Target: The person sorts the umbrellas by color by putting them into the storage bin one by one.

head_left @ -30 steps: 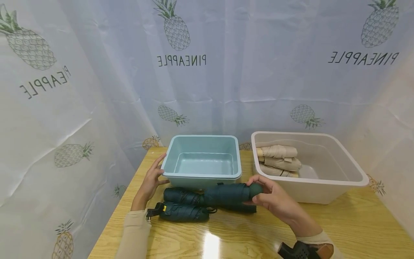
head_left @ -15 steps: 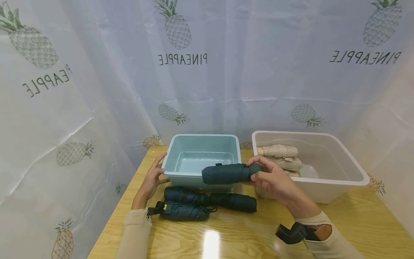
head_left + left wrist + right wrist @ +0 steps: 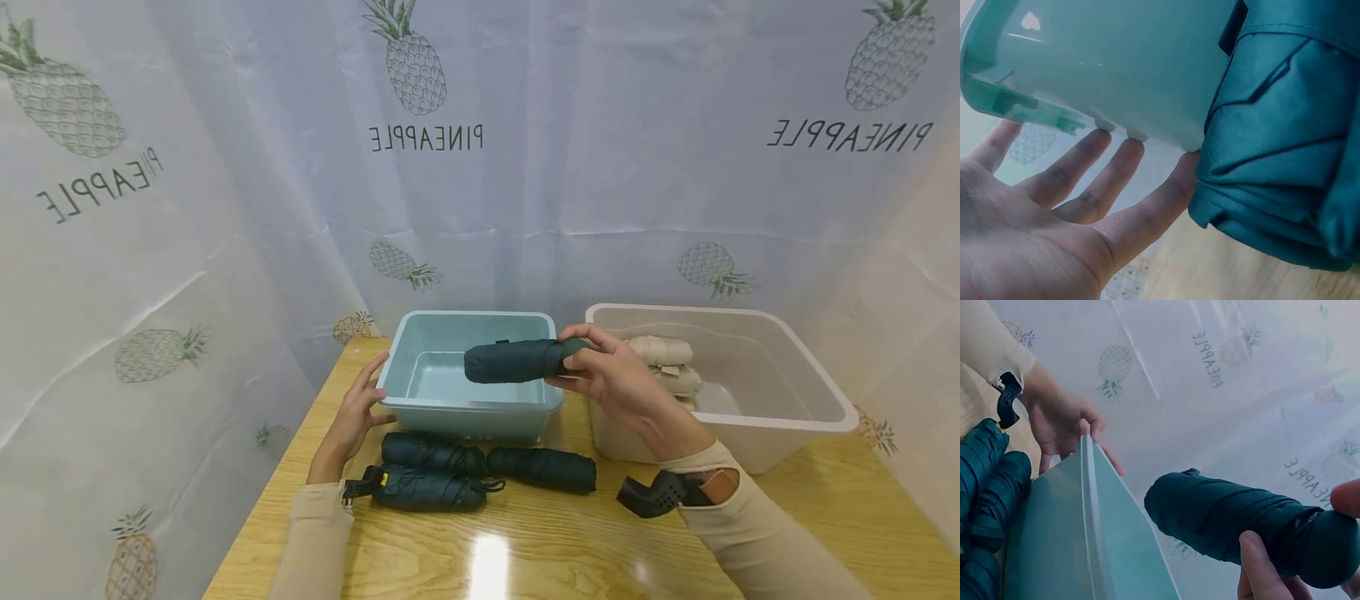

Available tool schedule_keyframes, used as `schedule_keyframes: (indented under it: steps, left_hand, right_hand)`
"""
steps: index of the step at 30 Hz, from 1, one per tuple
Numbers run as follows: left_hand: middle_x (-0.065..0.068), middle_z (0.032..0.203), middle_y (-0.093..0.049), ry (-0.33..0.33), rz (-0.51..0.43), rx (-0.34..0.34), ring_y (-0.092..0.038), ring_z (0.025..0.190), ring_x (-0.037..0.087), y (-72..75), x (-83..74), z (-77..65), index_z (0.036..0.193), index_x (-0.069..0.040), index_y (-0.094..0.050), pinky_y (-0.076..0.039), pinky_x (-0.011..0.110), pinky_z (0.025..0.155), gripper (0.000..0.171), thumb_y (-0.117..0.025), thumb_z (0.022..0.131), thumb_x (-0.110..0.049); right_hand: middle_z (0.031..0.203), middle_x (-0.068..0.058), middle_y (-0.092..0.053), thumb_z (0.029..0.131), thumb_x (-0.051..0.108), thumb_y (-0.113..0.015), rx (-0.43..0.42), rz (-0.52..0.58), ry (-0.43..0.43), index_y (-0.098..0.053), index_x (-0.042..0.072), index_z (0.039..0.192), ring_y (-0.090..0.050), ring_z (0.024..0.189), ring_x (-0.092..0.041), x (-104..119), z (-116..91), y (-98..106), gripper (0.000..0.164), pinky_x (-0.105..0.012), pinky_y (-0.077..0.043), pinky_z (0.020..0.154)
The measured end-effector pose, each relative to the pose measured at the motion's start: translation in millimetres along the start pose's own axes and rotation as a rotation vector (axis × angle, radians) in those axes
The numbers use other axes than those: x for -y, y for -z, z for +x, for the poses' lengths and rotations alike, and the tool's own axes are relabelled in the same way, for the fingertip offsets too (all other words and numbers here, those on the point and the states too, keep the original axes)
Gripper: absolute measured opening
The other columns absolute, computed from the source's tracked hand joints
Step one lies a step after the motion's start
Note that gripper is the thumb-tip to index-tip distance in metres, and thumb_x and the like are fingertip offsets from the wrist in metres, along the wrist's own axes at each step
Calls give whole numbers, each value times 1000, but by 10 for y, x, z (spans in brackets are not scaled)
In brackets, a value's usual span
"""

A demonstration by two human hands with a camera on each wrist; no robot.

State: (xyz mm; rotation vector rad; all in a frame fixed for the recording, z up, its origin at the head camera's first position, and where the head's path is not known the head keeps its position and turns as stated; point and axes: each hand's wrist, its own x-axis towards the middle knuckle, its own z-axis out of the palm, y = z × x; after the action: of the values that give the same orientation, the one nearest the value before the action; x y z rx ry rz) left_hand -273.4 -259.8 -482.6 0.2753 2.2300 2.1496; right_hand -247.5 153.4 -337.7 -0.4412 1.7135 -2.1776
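A dark green folded umbrella (image 3: 510, 362) is held level over the light blue bin (image 3: 465, 421). My right hand (image 3: 618, 383) grips it by the rounded green handle end (image 3: 1334, 550), thumb on one side and fingers on the other. My left hand (image 3: 351, 423) rests at the bin's left end; in the left wrist view its fairly straight fingertips (image 3: 1094, 140) touch the outer wall. Three more dark green folded umbrellas lie on the table before the bin: one at back left (image 3: 427, 452), one at right (image 3: 542, 469), one in front (image 3: 429, 489) with a wrist loop.
To the right stands a larger off-white bin (image 3: 750, 421) with several beige folded umbrellas (image 3: 660, 350) at its left end, partly hidden behind my right hand. Both bins stand on a wooden table (image 3: 420, 558). A pineapple-print curtain (image 3: 525, 208) hangs close behind.
My right hand has lifted the umbrella from just above the others on the table, up and away from me, to over the light blue bin. The left hand has stayed at the bin's end.
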Motion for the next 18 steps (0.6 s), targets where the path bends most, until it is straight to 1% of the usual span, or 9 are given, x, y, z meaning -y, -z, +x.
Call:
schedule_keyframes:
  steps: [4, 8, 13, 15, 18]
  left_hand:
    - [26, 160, -28, 2, 2, -15, -37, 141, 52, -15, 2, 5, 163, -28, -24, -43, 77, 98, 67, -39, 100, -14]
    - [26, 160, -28, 12, -1, -29, -37, 141, 51, -27, 7, 9, 163, -28, -24, -41, 78, 98, 68, -39, 99, -14]
    - [26, 160, -27, 18, -5, -37, -37, 141, 50, -31, 12, 10, 163, -28, -24, -40, 79, 98, 68, -39, 99, -13]
    - [26, 160, -27, 15, -6, -38, -37, 141, 50, -31, 9, 8, 163, -27, -24, -40, 79, 98, 68, -39, 99, -13]
    - [25, 161, -26, 10, -9, -33, -35, 143, 51, -31, 4, 7, 163, -26, -23, -40, 79, 98, 67, -38, 99, -12]
  right_hand:
    - [154, -18, -25, 95, -3, -48, -23, 4, -18, -57, 17, 108, -35, 141, -38, 32, 158, -8, 25, -40, -55, 102]
    - [160, -20, -18, 95, -2, -48, -39, 10, -46, -54, 13, 114, -31, 147, -42, 42, 311, -14, 25, -42, -53, 105]
    - [163, -21, -14, 96, -1, -48, -62, 19, -90, -49, 7, 122, -33, 145, -45, 39, 503, -28, 28, -44, -51, 108]
    - [163, -19, -14, 96, -1, -49, -71, 32, -107, -50, 7, 123, -35, 144, -45, 39, 576, -40, 28, -43, -51, 108]
    - [164, -17, -13, 96, -1, -49, -88, 54, -140, -50, 5, 124, -34, 143, -46, 35, 684, -75, 29, -46, -48, 111]
